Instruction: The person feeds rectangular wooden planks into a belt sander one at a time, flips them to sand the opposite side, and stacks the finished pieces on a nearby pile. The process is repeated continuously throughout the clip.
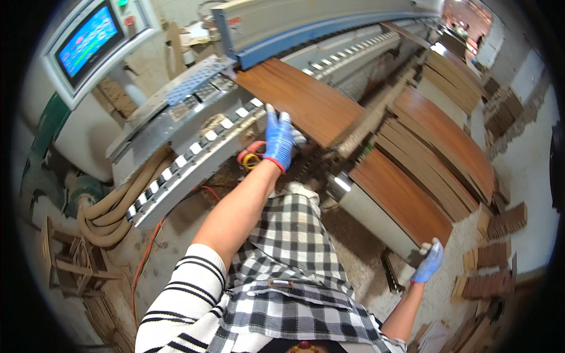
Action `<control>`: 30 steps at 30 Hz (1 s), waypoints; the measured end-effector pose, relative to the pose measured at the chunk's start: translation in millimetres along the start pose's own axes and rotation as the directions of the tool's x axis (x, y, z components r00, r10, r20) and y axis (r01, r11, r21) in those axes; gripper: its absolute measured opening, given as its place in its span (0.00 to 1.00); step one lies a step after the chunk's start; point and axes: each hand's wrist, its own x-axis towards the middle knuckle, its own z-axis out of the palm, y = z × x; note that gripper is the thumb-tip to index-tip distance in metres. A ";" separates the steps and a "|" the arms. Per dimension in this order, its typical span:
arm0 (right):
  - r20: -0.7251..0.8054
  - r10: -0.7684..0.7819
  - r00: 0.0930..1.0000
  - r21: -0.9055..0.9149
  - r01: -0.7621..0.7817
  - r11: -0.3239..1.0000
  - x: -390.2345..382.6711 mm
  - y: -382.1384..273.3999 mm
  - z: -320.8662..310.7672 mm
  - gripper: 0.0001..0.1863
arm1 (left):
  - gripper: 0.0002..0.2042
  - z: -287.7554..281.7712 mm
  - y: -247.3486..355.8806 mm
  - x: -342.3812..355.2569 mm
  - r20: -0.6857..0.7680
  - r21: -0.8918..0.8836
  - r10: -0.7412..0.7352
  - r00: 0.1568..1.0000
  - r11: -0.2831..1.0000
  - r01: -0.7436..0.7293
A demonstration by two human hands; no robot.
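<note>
My left hand (279,139), in a blue-coated glove with white fingertips and a red cuff, reaches forward with fingers stretched out. Its fingertips are by the near left edge of a brown wood-grain panel (306,97). One end of that panel is under the blue beam of a long machine (329,36); the other end juts out toward me. Low on the right, my right hand (429,262), gloved alike, has its fingers apart at the near corner of another brown panel (403,194). Whether the fingertips press on that panel is not clear.
Several panels lie in stacks (426,156) on a pale support (376,220) to my right. A control screen (88,41) stands at the upper left. Ribbed hoses (109,226) and an orange cable (144,259) lie at the left; bundled strips (485,285) sit at the far right.
</note>
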 end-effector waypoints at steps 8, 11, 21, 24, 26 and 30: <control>-0.204 -0.016 0.979 -0.570 -0.105 0.815 58.0 68.0 -66.9 0.30 | 0.34 32.4 -137.1 -43.5 0.295 0.642 -0.534 0.793 0.725 0.250; -0.146 0.031 0.989 -0.520 -0.104 0.848 64.3 94.3 -71.0 0.29 | 0.40 42.2 -147.9 -52.2 0.317 0.817 -0.602 0.733 0.566 0.111; -0.061 0.164 0.985 -0.436 -0.174 0.883 43.1 90.4 -95.0 0.19 | 0.37 0.7 -177.6 -83.8 0.294 0.829 -0.554 0.779 0.553 0.080; -0.126 0.215 0.969 -0.232 -0.239 0.943 20.6 119.8 -137.7 0.19 | 0.24 -0.9 -177.9 -116.7 0.074 0.468 -0.544 0.836 0.759 0.453; -0.144 0.298 0.944 -0.007 -0.302 0.953 8.8 129.2 -159.0 0.21 | 0.19 -5.4 -173.5 -125.8 -0.024 0.238 -0.563 0.826 0.800 0.552; 0.010 0.452 0.892 0.132 -0.449 0.884 -25.4 82.9 -140.6 0.25 | 0.16 -28.2 -158.1 -134.9 0.130 0.108 -0.589 0.797 0.808 0.579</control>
